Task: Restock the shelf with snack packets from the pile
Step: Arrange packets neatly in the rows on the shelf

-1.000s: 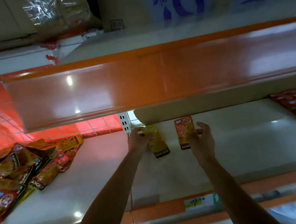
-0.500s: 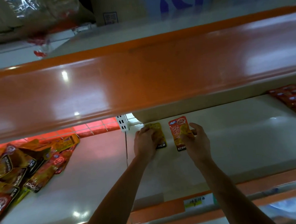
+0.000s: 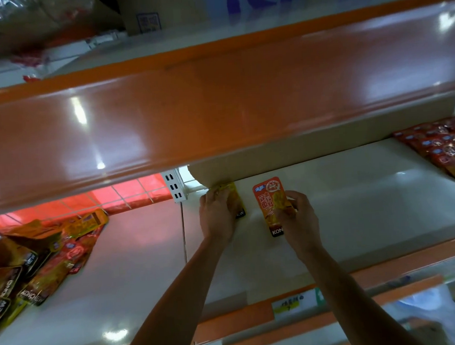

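On the cream shelf [image 3: 355,218], near its back, lie two snack packets. My left hand [image 3: 216,215] covers most of a yellow packet [image 3: 235,198] and holds it against the shelf, close to the back panel. My right hand [image 3: 294,216] pinches the right edge of an orange packet [image 3: 268,199] that lies flat with its black end toward me. A pile of orange and yellow snack packets [image 3: 33,261] is heaped on the shelf section to the left.
The orange lip of the upper shelf [image 3: 217,107] overhangs and hides the back of the lower shelf. Rows of red packets [image 3: 441,148] lie at the far right. A white slotted upright [image 3: 174,185] divides the sections. A price label [image 3: 288,306] sits on the front rail.
Both hands have pushed their packets a little deeper toward the back of the shelf. The yellow packet is now more covered by my left hand.
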`<control>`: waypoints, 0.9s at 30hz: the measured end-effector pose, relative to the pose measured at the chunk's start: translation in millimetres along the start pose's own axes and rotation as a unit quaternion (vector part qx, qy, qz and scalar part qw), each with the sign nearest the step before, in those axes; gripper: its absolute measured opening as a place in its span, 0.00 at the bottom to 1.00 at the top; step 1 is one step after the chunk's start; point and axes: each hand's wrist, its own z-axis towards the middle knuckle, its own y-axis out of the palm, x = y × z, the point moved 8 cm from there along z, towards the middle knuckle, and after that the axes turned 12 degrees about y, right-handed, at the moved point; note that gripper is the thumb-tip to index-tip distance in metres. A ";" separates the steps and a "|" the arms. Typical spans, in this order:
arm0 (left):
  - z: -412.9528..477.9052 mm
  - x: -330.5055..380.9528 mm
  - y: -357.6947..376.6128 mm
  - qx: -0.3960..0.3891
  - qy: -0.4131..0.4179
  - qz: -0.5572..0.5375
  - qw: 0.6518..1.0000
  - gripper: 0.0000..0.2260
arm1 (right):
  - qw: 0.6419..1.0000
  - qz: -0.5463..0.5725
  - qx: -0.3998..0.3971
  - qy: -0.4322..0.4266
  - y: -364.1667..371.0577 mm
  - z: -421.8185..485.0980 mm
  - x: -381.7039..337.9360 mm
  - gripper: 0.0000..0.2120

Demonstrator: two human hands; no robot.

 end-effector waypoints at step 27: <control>45.0 278.2 160.6 -0.039 -0.096 -0.406 0.908 0.17 | 0.992 -0.096 0.064 -0.045 -220.4 134.8 15.8 0.13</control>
